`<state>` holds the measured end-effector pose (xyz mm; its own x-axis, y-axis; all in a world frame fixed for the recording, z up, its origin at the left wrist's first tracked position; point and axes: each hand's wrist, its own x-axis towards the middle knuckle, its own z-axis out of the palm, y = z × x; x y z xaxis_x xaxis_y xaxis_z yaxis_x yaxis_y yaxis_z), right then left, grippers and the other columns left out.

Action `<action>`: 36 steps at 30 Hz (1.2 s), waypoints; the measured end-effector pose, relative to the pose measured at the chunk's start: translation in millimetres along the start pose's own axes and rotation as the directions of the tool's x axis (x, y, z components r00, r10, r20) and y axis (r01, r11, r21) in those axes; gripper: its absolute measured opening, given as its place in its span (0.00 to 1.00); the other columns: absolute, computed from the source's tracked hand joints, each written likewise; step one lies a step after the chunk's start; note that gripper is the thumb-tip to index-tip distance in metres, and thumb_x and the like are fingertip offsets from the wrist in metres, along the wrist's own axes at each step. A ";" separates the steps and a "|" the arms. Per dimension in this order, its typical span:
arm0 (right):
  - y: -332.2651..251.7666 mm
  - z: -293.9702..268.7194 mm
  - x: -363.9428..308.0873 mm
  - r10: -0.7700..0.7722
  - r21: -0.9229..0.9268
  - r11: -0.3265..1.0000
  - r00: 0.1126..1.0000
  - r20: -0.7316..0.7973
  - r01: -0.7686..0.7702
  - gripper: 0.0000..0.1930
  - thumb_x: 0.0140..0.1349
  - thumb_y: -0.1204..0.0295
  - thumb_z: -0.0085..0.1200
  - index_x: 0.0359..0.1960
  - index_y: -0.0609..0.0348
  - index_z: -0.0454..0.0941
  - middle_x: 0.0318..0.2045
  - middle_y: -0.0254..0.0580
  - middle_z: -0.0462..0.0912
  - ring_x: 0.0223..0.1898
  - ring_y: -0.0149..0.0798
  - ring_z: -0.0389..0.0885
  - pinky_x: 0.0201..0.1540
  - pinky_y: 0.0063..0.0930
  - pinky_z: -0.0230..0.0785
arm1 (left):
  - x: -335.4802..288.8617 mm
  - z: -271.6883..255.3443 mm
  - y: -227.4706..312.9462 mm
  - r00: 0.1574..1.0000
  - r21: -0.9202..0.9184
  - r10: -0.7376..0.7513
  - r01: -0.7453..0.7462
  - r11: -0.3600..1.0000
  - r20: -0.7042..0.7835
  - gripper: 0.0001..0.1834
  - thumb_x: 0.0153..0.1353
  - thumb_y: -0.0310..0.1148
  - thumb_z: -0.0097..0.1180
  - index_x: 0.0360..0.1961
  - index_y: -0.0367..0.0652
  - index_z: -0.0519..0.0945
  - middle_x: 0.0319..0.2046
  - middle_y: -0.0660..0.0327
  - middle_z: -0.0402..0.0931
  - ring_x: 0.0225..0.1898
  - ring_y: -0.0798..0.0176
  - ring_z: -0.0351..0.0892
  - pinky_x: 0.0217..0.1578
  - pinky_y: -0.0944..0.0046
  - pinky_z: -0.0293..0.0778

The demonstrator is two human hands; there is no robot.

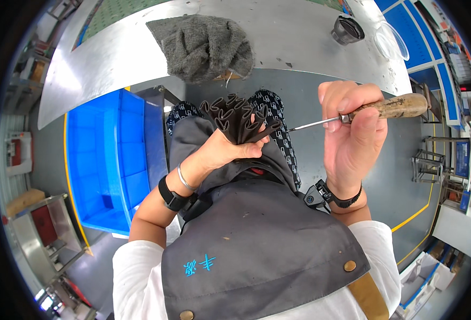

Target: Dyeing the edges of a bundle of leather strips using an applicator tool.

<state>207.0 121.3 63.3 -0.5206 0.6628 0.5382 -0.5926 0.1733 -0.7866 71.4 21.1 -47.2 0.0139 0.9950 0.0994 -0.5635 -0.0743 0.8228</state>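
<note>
Fingers (252,151) of the left hand (227,152) are holding a bunch of dark, folded strips (238,118), and from far off I am seeing their ends fanning out in front of the gray apron (257,229). With the right hand (352,144) I am pinching a pointy tool (398,106) by its wooden handle; its thin metal tip is pointing at the strips, just beside them. Farther out, a gray cloth (209,48) is lying bunched up on the shiny bench (294,34). A blue bin (131,154) is sitting on the left.
</note>
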 end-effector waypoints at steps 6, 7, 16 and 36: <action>-1.4 -1.1 -4.3 -0.224 -0.160 0.960 0.973 0.056 0.230 0.15 0.58 0.61 0.48 0.35 0.63 0.66 0.17 0.38 0.70 0.18 0.27 0.66 0.22 0.17 0.58 | 1.0 4.8 13.9 0.971 0.177 0.061 -0.020 0.984 -0.232 0.13 0.48 0.33 0.60 0.24 0.42 0.66 0.20 0.65 0.64 0.21 0.71 0.63 0.24 0.72 0.60; -1.7 -2.1 -4.1 -0.243 -0.215 0.941 0.964 0.108 0.261 0.15 0.59 0.61 0.46 0.37 0.62 0.66 0.15 0.36 0.70 0.18 0.26 0.66 0.22 0.17 0.58 | 2.8 2.0 15.2 0.970 0.189 0.076 -0.032 0.981 -0.231 0.13 0.48 0.33 0.60 0.24 0.42 0.66 0.20 0.65 0.64 0.21 0.71 0.63 0.24 0.72 0.60; 51.7 19.8 -20.6 -0.050 -0.476 0.876 0.997 0.060 0.072 0.30 0.37 0.73 0.67 0.38 0.56 0.57 0.36 0.40 0.77 0.37 0.30 0.72 0.38 0.22 0.63 | 2.5 20.9 24.1 0.906 0.423 0.285 -0.136 0.896 -0.314 0.12 0.47 0.23 0.59 0.33 0.39 0.72 0.28 0.67 0.70 0.30 0.75 0.68 0.31 0.73 0.67; 40.5 29.0 -20.8 0.331 0.064 0.942 0.943 -0.030 -0.329 0.22 0.45 0.85 0.57 0.37 0.59 0.57 0.31 0.46 0.74 0.27 0.31 0.74 0.19 0.19 0.69 | -8.7 8.7 29.6 0.985 0.207 0.134 -0.111 0.972 -0.105 0.15 0.56 0.37 0.52 0.40 0.37 0.70 0.25 0.62 0.71 0.26 0.73 0.69 0.26 0.74 0.66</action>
<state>176.0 93.5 29.0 -0.6688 0.7043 0.2379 -0.4267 -0.1016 -0.8987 61.8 9.7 -18.8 -0.1492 0.9774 0.1496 -0.3785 -0.1962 0.9046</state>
